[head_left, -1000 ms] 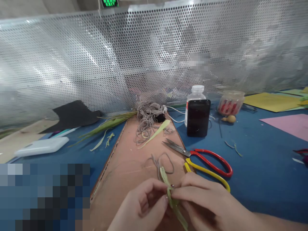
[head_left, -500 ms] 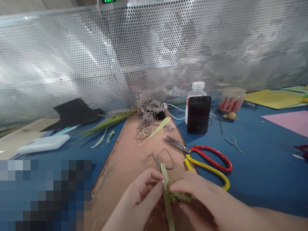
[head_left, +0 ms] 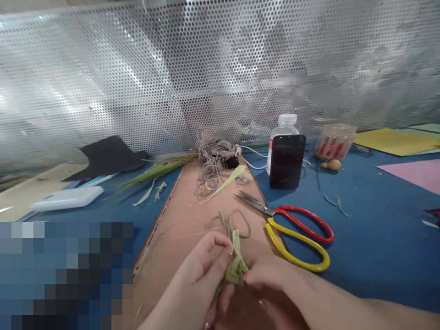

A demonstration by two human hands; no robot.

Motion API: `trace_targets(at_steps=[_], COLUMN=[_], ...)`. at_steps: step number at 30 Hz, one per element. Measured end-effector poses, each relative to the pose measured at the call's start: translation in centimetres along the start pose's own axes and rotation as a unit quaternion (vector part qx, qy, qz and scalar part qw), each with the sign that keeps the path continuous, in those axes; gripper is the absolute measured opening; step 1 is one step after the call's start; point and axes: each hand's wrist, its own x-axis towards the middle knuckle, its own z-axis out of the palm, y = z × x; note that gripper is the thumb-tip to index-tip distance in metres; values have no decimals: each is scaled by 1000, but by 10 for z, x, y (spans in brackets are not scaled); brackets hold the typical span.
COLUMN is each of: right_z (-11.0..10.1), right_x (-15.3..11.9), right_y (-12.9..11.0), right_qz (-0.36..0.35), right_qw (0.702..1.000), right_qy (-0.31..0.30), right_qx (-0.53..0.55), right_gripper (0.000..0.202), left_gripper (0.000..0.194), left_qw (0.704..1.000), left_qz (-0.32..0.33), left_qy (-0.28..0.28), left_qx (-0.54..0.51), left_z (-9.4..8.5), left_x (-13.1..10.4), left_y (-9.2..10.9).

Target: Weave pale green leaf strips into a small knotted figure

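Between my fingers is a pale green strip of leaf or husk [head_left: 235,271], folded over on itself, with one end pointing up and away from me. My left hand [head_left: 206,275] pinches it from the left between thumb and forefinger. From the right, my right hand [head_left: 278,279] has its fingertips closed on the bunched part; its lower fingers are in shadow. Just beyond the strip, a loop of grey cord [head_left: 240,222] lies on the cardboard [head_left: 172,243]. Scissors [head_left: 268,211] with one red and one yellow handle lie to the right of it.
A tangle of grey cord [head_left: 216,153] sits at the cardboard's far end, near a pale leaf strip [head_left: 225,183]. A phone [head_left: 287,161] leans on a bottle [head_left: 288,121]. Further right is a plastic jar [head_left: 335,140]. A perforated metal screen [head_left: 220,68] closes the back.
The strip's long end that hung toward me is now folded up into a bunch between my fingers. My right hand has moved lower and turned; the view has shifted slightly.
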Motion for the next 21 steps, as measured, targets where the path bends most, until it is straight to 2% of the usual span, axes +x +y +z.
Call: trace_targets(at_steps=[4, 7, 12, 17, 21], right_z=[1, -1, 7, 14, 15], right_x=[0, 0, -3, -4, -3], right_y=[3, 1, 5, 11, 14], right_qz=[7, 5, 66, 85, 64], right_qw=[999, 997, 996, 995, 993], right_qy=[45, 76, 42, 53, 98], right_qx=[3, 18, 33, 17, 9], right_gripper=[32, 31, 37, 38, 45], left_gripper=[24, 26, 27, 28, 23], left_qw=[999, 998, 1000, 999, 997], left_qz=[-34, -30, -23, -41, -60], left_qy=[27, 36, 4, -17, -46], left_qx=[25, 38, 5, -17, -16], left_z=[4, 6, 6, 6, 3], left_x=[-6, -9, -9, -12, -10], left_y=[8, 13, 13, 16, 18])
